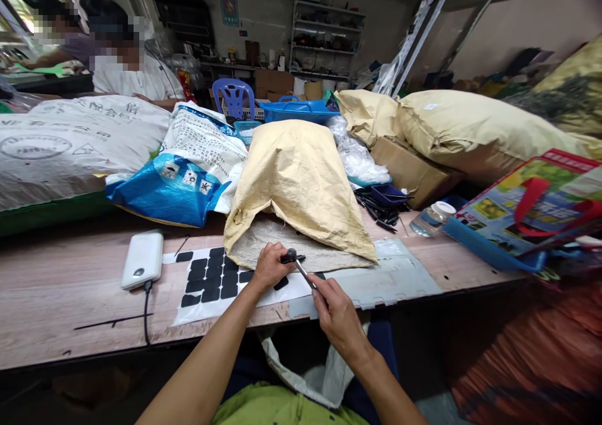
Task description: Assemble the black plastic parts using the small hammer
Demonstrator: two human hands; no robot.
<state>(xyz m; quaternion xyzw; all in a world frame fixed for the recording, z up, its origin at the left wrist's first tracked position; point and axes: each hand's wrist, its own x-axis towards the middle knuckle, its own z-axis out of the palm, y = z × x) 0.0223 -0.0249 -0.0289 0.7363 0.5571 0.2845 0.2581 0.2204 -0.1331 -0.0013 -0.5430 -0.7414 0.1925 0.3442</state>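
Note:
My left hand is closed on a small black part at the mouth of a tan woven sack. My right hand grips a metal rod, whose far end meets a round black piece beside my left fingers. Whether that round piece belongs to the rod or to the part, I cannot tell. Under my hands lies a white sheet bearing several black rounded squares. The sack's open edge covers some of the sheet.
On the table, a white power bank with a cable lies left. Black parts, a clear jar and a blue tray are right. Full sacks line the back; two people sit beyond at the left.

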